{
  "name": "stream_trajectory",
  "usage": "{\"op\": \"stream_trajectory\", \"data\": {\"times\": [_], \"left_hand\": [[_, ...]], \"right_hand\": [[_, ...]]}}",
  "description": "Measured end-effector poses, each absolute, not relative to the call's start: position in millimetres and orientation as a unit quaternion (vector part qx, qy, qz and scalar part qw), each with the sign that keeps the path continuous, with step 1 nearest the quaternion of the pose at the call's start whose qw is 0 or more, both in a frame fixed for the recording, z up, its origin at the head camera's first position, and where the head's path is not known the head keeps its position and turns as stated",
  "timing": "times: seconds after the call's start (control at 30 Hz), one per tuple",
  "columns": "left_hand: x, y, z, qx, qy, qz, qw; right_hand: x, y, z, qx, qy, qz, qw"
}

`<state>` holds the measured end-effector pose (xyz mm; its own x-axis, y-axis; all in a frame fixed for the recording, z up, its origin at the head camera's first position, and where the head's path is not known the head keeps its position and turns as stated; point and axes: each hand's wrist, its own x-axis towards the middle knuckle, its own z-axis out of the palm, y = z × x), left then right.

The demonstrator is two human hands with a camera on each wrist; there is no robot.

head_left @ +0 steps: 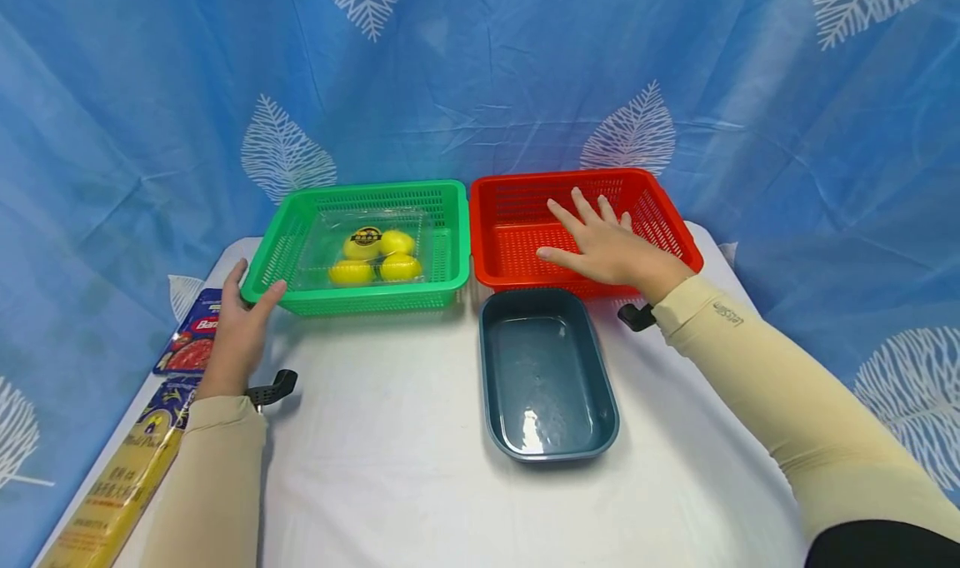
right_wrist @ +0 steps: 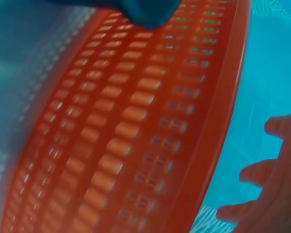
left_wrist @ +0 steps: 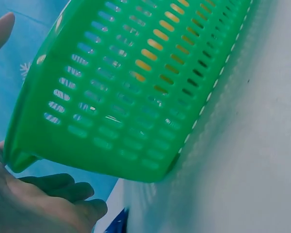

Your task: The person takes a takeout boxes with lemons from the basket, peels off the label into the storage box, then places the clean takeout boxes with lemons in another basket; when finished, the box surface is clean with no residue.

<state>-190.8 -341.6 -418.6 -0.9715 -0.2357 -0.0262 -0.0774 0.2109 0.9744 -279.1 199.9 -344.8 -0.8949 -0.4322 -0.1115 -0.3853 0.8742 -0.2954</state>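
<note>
My left hand is at the near left corner of a green basket, thumb and fingers spread to either side of it. Seen from the left wrist, the palm lies close against the corner and the fingers extend outside the basket. Inside that basket is a clear plastic box of several yellow lemons with a black label. Above the red basket, my right hand is spread palm down and holds nothing. Its fingers are apart from the rim in the right wrist view.
In front of the red basket stands a dark blue dish. A blue pasta-sauce pouch and a long yellow packet lie along the left edge of the white table. A blue leaf-patterned curtain hangs behind.
</note>
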Motion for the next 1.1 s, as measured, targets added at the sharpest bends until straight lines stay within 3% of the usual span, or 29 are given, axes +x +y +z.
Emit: {"op": "stream_trajectory", "data": {"times": [0.33, 1.1], "left_hand": [[-194.1, -326.2, -425.7, 0.086, -0.667, -0.732, 0.111], [-195.1, -323.5, -439.9, 0.108, -0.681, -0.712, 0.130]], "right_hand": [[-281.3, 147.0, -339.5, -0.261, 0.950, -0.149, 0.089], [-276.9, 48.7, -342.2, -0.330, 0.914, -0.205, 0.119]]}}
